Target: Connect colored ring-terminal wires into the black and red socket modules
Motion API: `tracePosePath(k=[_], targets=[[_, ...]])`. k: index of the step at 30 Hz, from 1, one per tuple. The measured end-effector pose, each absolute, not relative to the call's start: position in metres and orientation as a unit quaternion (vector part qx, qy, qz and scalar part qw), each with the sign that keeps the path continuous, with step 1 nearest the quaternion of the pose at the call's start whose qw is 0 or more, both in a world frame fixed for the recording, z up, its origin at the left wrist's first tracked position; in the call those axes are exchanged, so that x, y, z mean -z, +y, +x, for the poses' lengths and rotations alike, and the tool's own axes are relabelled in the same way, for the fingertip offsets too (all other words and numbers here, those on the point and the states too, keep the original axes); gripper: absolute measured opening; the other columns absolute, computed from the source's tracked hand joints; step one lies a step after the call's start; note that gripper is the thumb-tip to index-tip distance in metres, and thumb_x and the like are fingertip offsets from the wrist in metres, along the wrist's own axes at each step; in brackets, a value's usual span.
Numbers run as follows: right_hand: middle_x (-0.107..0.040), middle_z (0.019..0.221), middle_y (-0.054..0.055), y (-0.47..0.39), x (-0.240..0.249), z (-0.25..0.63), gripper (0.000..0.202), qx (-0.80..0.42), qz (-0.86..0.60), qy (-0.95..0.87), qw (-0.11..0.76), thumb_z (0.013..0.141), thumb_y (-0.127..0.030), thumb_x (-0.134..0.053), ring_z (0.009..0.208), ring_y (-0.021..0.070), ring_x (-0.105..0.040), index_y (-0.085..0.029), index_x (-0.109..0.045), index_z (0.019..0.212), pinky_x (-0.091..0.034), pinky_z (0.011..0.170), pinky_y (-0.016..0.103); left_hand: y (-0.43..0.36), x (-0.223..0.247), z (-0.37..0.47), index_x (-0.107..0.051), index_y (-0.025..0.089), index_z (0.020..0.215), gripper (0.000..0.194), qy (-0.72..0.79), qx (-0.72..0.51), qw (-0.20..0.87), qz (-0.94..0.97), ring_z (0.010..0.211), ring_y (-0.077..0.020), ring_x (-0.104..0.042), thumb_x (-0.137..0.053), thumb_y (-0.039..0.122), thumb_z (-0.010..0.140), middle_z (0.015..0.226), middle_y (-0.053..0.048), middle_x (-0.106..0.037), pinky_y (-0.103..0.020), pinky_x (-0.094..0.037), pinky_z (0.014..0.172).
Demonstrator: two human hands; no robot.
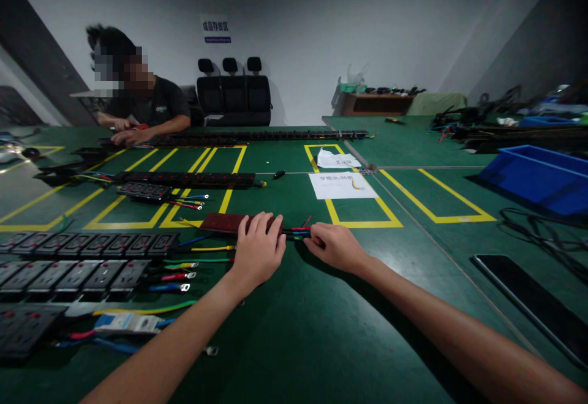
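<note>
My left hand (258, 248) is laid over the right end of a dark red, flat strip module (220, 223), its fingers curled across the top and the thumb along the near side. To the right, my right hand (335, 246) is closed on a bundle of thin wires (296, 232) that runs out of the module, with red, blue, black and green strands showing. What its fingertips press on is partly hidden. Left of my left forearm lie rows of black socket modules (87, 245), with coloured leads (169, 286) ending in ring terminals.
A co-worker (142, 104) handles parts at the far left. Long black socket strips (193, 179) lie across the green table. Printed paper sheets (342, 185) lie ahead. On the right are a blue bin (542, 177), black cables (542, 239) and a flat dark device (528, 300).
</note>
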State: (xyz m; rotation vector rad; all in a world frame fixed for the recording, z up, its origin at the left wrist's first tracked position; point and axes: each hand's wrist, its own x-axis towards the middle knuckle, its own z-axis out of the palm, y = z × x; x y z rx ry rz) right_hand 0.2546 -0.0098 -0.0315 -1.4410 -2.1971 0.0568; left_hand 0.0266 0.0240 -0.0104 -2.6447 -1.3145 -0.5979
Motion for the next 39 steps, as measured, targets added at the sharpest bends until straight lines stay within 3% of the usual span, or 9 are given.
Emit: tracePosePath(k=[7, 11, 21, 39], targets=[[-0.062, 0.091, 0.003, -0.0114, 0.0357, 0.2563, 0.007, -0.003, -0.534, -0.806, 0.256, 0.093, -0.025, -0.058, 0.064, 0.0131, -0.048, -0.020, -0.055, 0.097, -0.027, 0.059, 0.027, 0.0242, 0.0129, 0.0264, -0.058, 0.018, 0.141, 0.045, -0.436, 0.201, 0.067, -0.875, 0.137, -0.0315, -0.050, -0.040, 0.035, 0.104, 0.143, -0.014, -0.060, -0.058, -0.033, 0.117], [-0.064, 0.101, 0.005, -0.0120, 0.0348, 0.2574, 0.017, 0.000, -0.510, -0.827, 0.237, 0.098, -0.024, -0.054, 0.070, 0.0141, -0.053, -0.021, -0.062, 0.113, -0.030, 0.061, 0.027, 0.0235, 0.0124, 0.0263, -0.058, 0.018, 0.142, 0.045, -0.436, 0.198, 0.064, -0.876, 0.137, -0.0311, -0.050, -0.040, 0.035, 0.104, 0.144, -0.014, -0.060, -0.058, -0.032, 0.117], [-0.063, 0.093, 0.004, -0.0119, 0.0341, 0.2584, 0.021, 0.014, -0.499, -0.838, 0.219, 0.100, -0.023, -0.053, 0.069, 0.0132, -0.053, -0.022, -0.072, 0.108, -0.030, 0.061, 0.028, 0.0234, 0.0113, 0.0261, -0.057, 0.018, 0.142, 0.046, -0.436, 0.192, 0.064, -0.877, 0.137, -0.0312, -0.050, -0.039, 0.037, 0.105, 0.144, -0.014, -0.059, -0.058, -0.033, 0.117], [-0.064, 0.094, 0.005, -0.0123, 0.0314, 0.2578, 0.022, 0.000, -0.496, -0.841, 0.218, 0.101, -0.024, -0.051, 0.072, 0.0140, -0.055, -0.021, -0.071, 0.109, -0.032, 0.063, 0.027, 0.0239, 0.0133, 0.0258, -0.057, 0.019, 0.142, 0.045, -0.437, 0.194, 0.074, -0.875, 0.137, -0.0302, -0.049, -0.039, 0.036, 0.105, 0.144, -0.013, -0.059, -0.056, -0.031, 0.118]])
